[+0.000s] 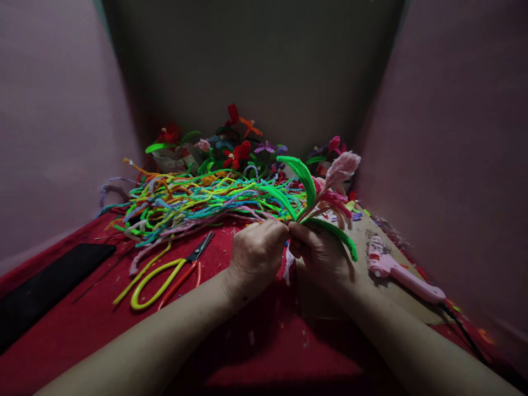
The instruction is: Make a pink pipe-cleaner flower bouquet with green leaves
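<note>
Workspace is boxed in on three sides. Left wall (53, 110) and right wall (454, 137) are finished in plain mauve-pink, splayed outward toward the camera; back wall (256, 60) is seen as flat dark grey. Thin greenish strip (101, 12) is visible at the upper left corner. Tabletop is covered by red cloth (264, 357), flecked with pale bits. Lighting is dim; back corners are shadowed, left wall is lit palest.

Fuzzy fibre flower (341, 169); matt tablecloth (264, 352); smooth plastic glue gun (406, 278).
</note>
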{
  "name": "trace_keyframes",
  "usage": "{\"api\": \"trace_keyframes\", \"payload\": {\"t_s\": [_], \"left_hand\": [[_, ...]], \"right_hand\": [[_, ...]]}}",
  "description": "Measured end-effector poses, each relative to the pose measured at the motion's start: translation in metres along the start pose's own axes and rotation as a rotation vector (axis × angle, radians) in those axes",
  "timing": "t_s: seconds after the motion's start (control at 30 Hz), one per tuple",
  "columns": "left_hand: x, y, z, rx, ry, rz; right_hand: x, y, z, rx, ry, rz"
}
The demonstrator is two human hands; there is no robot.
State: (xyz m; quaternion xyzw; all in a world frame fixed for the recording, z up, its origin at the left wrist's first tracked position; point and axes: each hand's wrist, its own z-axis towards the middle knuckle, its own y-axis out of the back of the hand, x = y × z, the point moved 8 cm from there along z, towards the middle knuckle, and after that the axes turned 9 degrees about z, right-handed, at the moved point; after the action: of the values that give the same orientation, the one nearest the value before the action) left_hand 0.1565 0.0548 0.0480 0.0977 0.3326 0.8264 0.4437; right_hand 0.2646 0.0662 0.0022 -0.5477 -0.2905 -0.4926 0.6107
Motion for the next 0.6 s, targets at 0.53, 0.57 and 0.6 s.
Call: {"api": "trace_keyframes", "payload": {"t_s": [0.53, 0.57, 0.6], "left_hand": [[0.018, -0.053, -0.005, 0.483, 0.615, -1.003], [0.016, -0.053, -0.006, 0.51, 0.614, -0.978], [0.016, -0.051, -0.007, 0.51, 0.612, -0.938]], "right_hand": [[-0.002, -0.002, 0.002, 0.064, -0.018, 0.02], [0.0, -0.002, 0.001, 0.055, -0.015, -0.004], [0.002, -0.002, 0.001, 0.045, -0.012, -0.026]]}}
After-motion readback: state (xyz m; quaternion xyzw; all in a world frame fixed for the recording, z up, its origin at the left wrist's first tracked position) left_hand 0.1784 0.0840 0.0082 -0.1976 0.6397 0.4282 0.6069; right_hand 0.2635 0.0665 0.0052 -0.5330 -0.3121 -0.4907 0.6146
